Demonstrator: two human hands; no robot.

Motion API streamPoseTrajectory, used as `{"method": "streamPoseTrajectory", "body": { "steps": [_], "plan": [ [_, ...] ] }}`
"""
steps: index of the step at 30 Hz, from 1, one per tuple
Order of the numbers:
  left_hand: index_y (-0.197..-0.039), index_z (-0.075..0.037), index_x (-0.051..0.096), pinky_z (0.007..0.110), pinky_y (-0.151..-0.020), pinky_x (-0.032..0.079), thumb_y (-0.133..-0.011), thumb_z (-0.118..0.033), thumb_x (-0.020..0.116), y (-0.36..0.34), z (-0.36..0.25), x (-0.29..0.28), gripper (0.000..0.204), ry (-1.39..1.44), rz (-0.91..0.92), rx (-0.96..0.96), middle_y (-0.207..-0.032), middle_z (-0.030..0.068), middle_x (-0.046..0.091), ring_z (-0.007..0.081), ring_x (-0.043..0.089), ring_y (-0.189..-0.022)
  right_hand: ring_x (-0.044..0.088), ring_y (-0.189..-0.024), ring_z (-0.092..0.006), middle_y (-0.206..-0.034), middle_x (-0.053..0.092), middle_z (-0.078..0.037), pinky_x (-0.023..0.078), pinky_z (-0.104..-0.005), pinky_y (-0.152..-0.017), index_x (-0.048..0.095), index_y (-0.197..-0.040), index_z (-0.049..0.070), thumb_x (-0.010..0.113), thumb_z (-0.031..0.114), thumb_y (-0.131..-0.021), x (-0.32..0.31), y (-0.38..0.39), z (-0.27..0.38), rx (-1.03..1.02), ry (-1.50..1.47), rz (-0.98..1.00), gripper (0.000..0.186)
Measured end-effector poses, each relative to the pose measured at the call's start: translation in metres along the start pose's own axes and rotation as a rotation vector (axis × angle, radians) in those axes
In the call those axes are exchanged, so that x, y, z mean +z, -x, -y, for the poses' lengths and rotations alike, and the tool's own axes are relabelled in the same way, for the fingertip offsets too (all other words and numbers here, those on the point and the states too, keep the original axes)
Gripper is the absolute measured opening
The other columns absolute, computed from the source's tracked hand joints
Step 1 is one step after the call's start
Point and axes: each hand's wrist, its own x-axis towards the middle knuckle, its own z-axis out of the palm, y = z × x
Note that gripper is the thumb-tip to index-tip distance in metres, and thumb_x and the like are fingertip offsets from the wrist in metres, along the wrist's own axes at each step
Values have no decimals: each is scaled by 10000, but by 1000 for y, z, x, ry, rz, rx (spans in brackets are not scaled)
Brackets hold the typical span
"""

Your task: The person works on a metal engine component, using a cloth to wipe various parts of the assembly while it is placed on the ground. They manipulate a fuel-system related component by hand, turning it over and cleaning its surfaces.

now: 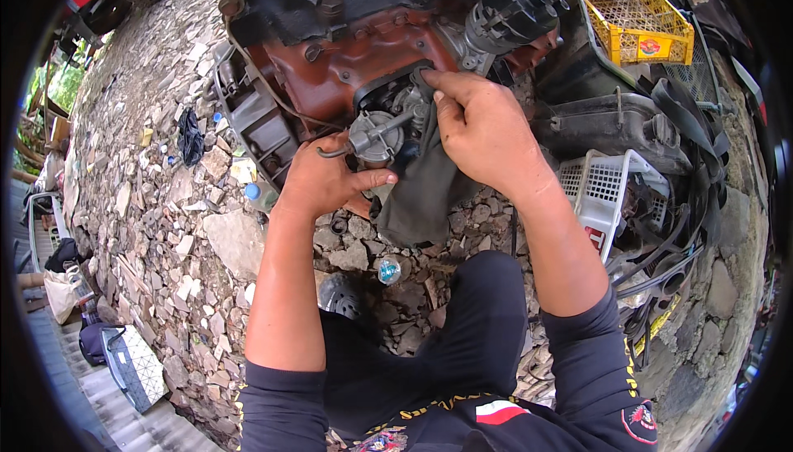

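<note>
A large engine with a red-brown block and black top stands in front of me. Against its near side is a round metal fuel pump with a pipe stub. My left hand grips the pump from the left and below, thumb stretched under it; some fingers are hidden behind. On the pump's right side, my right hand pinches a dark grey rag against the metal, fingertips by the block. The rag's loose end hangs down between my hands. Whether the pump is fixed to the block I cannot tell.
A black distributor sticks up at the engine's right. Beyond it are a yellow crate, a black tank-like part and a white plastic basket. Broken stones cover the ground. A plastic cup lies near my foot.
</note>
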Motion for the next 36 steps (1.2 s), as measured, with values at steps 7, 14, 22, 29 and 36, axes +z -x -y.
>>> {"method": "streamPoseTrajectory", "body": {
  "steps": [7,14,22,29,36],
  "plan": [
    [-1239,-4,637,450,-1089,376,-626,-736,758,-2,-15,-13,963,-87,154,-16,-1045,143,728,302,655,-1108,698,-752,-337,-931,671,-115,576,-454,-666,636,-1227,95,612,93,-834,0,18,7,-119,444,163,393],
    [-1265,-145,644,467,-1030,413,-656,-709,747,2,-13,-17,836,-128,63,70,-1075,107,727,285,648,-1119,683,-758,-357,-937,665,-142,573,-436,-665,626,-1231,75,621,86,-834,-10,23,11,-90,390,241,397],
    [-1242,-158,653,479,-994,428,-654,-720,733,1,-9,-15,818,-138,80,74,-1071,103,726,293,650,-1111,670,-750,-328,-926,644,-114,552,-420,-638,658,-1227,107,626,48,-829,-1,25,9,-111,406,202,404],
    [-1286,-161,636,481,-1004,419,-667,-710,737,0,-2,-10,834,-113,93,67,-1089,106,725,288,647,-1121,636,-709,-325,-873,608,-113,528,-417,-618,668,-1226,74,631,4,-822,10,31,-1,-145,283,105,411],
    [-1121,-47,697,422,-973,480,-625,-595,852,3,-16,-18,755,-123,1,79,-1039,162,718,377,658,-1036,613,-654,-309,-807,625,-164,506,-387,-624,685,-1163,-14,615,3,-882,-3,73,-22,25,122,-97,290]
  ]
}}
